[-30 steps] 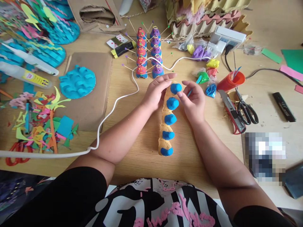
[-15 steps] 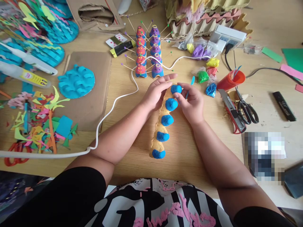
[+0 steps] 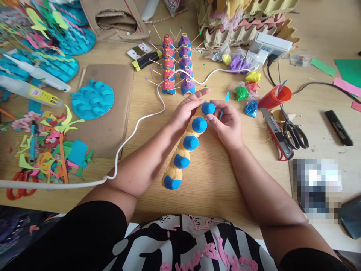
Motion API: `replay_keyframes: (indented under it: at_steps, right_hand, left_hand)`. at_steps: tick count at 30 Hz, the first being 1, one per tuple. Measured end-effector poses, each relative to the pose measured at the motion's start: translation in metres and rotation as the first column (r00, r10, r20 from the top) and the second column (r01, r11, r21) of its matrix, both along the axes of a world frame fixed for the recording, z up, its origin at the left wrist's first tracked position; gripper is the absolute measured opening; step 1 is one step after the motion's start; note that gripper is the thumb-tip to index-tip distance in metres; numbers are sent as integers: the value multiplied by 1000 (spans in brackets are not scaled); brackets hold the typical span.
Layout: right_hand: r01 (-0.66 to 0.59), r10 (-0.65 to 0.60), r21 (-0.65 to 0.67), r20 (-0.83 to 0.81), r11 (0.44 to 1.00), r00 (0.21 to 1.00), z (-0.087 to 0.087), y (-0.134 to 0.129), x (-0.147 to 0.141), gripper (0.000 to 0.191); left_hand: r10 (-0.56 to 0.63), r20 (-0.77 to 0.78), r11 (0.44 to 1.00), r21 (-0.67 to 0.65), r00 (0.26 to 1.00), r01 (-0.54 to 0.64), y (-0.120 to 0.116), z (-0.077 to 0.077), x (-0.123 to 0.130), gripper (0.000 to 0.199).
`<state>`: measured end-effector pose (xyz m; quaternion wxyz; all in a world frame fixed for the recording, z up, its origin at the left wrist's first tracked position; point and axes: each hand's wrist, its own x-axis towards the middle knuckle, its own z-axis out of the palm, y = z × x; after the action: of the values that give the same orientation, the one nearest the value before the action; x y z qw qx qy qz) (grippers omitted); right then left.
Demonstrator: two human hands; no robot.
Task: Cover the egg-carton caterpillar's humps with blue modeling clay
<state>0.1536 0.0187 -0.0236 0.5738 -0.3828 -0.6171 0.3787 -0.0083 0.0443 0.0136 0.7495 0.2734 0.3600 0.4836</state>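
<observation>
A yellow-tan egg-carton strip [image 3: 177, 173] slants across the middle of the head view, with blue clay [image 3: 190, 143] over the tips of its several cups. My left hand [image 3: 183, 114] supports the far end from the left, fingers partly behind it and the index finger stretched past. At that same end, my right hand [image 3: 229, 124] grips the strip, thumb beside the last blue-covered cup. A thin light-blue modelling tool [image 3: 227, 96] sticks out from behind my right fingers; how it is held is hidden. Beyond my hands stand red [image 3: 168, 84] and purple [image 3: 187, 84] egg-carton figures with stick feelers.
A white cable [image 3: 138, 122] crosses the table by my left arm. Bags of coloured clay [image 3: 241, 93], a red cup [image 3: 275, 97], a box cutter [image 3: 278, 133] and scissors [image 3: 295, 131] lie right. Paper scraps [image 3: 50, 150] and cardboard [image 3: 104, 139] lie left.
The near end of the egg-carton strip has swung left, and the strip has rolled so its blue tops show more fully. Both hands stay at the far end.
</observation>
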Motion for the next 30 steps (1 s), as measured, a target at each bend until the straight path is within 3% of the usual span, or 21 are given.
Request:
replay_keyframes:
  at_steps: [4, 12, 21, 26, 30]
  right_hand:
    - [-9, 9, -33, 0, 999, 1000, 1, 0, -1, 50]
    - [-3, 2, -23, -27, 1000, 1000, 4, -2, -3, 48]
    - [-25, 24, -72, -10, 997, 1000, 5, -1, -2, 51]
    - [-45, 47, -73, 21, 996, 999, 6, 0, 0, 54]
    - [-37, 41, -98, 30, 994, 999, 6, 0, 1, 59]
  left_hand:
    - [-16, -21, 1000, 0, 1000, 16, 0, 2, -1, 38]
    - [-18, 56, 991, -132, 998, 25, 0, 4, -3, 42]
    - [-53, 81, 998, -24, 995, 56, -2, 6, -4, 41]
    - [-60, 11, 991, -123, 998, 61, 5, -1, -6, 51]
    - [-133, -36, 986, -105, 990, 129, 10, -14, -8, 52]
